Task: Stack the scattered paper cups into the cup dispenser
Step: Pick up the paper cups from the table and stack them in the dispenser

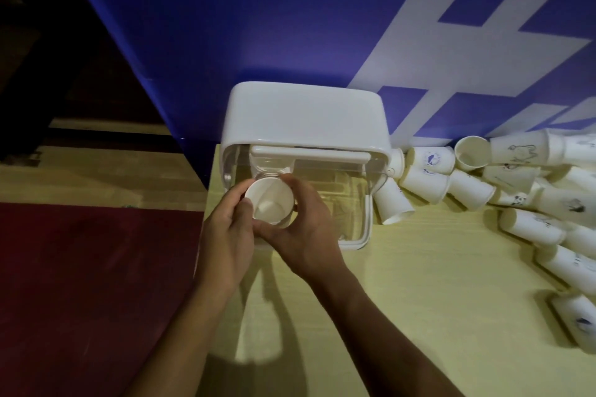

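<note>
Cup [269, 200] upright, gripped between left hand [225, 232], right hand [306, 229].

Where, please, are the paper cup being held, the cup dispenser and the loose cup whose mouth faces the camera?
held paper cup [269, 200], head view, inside wall below the rim.
cup dispenser [306, 113], head view, on its white top.
loose cup [472, 151], head view, inside its open mouth.

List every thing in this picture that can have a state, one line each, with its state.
Cup dispenser: white lid looks raised, clear body open.
Held paper cup: mouth up, over the dispenser's left side.
Left hand: grips the held cup's rim.
Right hand: grips the cup's side.
Scattered cups: lying on their sides, heaped on the table's right.
</note>
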Demonstrator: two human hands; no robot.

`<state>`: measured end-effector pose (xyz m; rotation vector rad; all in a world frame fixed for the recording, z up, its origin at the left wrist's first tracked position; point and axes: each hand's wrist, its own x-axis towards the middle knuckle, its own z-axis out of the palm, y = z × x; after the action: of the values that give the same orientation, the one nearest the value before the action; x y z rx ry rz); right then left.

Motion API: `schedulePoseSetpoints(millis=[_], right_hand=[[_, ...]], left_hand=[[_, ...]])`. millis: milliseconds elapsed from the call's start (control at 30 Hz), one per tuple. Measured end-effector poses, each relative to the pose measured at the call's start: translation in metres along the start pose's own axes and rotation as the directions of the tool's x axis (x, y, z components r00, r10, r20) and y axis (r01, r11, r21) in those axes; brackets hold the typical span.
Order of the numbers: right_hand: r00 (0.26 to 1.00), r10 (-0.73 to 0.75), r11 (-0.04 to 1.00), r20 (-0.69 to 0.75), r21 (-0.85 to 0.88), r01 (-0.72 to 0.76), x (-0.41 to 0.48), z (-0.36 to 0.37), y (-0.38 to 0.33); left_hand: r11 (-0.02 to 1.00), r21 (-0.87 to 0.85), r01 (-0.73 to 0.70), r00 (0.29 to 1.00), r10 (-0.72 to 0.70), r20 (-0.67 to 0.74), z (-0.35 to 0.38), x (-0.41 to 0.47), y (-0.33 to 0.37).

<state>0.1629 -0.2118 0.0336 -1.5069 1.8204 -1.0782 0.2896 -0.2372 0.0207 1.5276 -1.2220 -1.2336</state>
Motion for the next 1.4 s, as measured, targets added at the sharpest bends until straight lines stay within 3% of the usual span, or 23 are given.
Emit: schedulePoseSetpoints(millis=[233,333,367,433,567,633,733,833,933,1100,1233,1400], right_hand=[[0.999,0.008,0.998,0.049,0.067,-0.012,-0.011,-0.011,0.005],[0.995,0.066,0.997,0.079,0.029,-0.069,-0.034,-0.036,0.019],[0.994,0.084,0.996,0.075,0.004,-0.085,-0.043,-0.046,0.027],[0.994,0.103,0.994,0.044,-0.025,-0.102,-0.06,-0.07,0.046],[0.983,0.18,0.984,-0.031,-0.003,-0.18,-0.091,-0.123,0.089],[0.969,0.235,0.972,-0.08,0.004,-0.235,-0.103,-0.152,0.11],[0.946,0.292,0.956,-0.141,0.003,-0.295,-0.116,-0.195,0.142],[0.931,0.326,0.943,-0.164,-0.011,-0.332,-0.129,-0.238,0.173],[0.915,0.355,0.931,-0.19,-0.02,-0.365,-0.142,-0.278,0.2],[0.881,0.422,0.902,-0.215,0.0,-0.432,-0.156,-0.342,0.241],[0.855,0.452,0.888,-0.256,0.034,-0.459,-0.156,-0.383,0.263],[0.81,0.397,0.899,-0.432,0.007,-0.437,-0.125,-0.425,0.283]], left_hand=[[0.999,0.023,0.026,1.0,-0.026,-0.008,0.0,-0.011,0.015],[0.93,0.332,-0.155,0.985,0.17,-0.016,-0.007,-0.036,0.021],[0.87,0.418,-0.262,0.957,0.29,-0.004,-0.004,-0.048,0.026],[0.76,0.435,-0.483,0.865,0.491,0.104,0.013,-0.07,0.035],[0.601,0.333,-0.727,0.68,0.562,0.47,0.091,-0.077,0.048],[0.464,0.368,-0.806,0.582,0.502,0.64,0.141,-0.062,0.05],[0.231,0.449,-0.863,0.492,0.186,0.85,0.208,-0.029,0.047],[-0.141,0.42,-0.896,0.417,0.051,0.907,0.254,-0.002,0.044],[-0.362,0.314,-0.878,0.363,-0.075,0.929,0.279,0.009,0.037],[-0.472,0.177,-0.863,0.292,-0.183,0.939,0.294,0.026,0.022],[-0.54,0.116,-0.834,0.369,-0.387,0.845,0.295,0.023,0.025],[-0.548,0.11,-0.829,0.424,-0.488,0.763,0.3,0.018,0.038]])
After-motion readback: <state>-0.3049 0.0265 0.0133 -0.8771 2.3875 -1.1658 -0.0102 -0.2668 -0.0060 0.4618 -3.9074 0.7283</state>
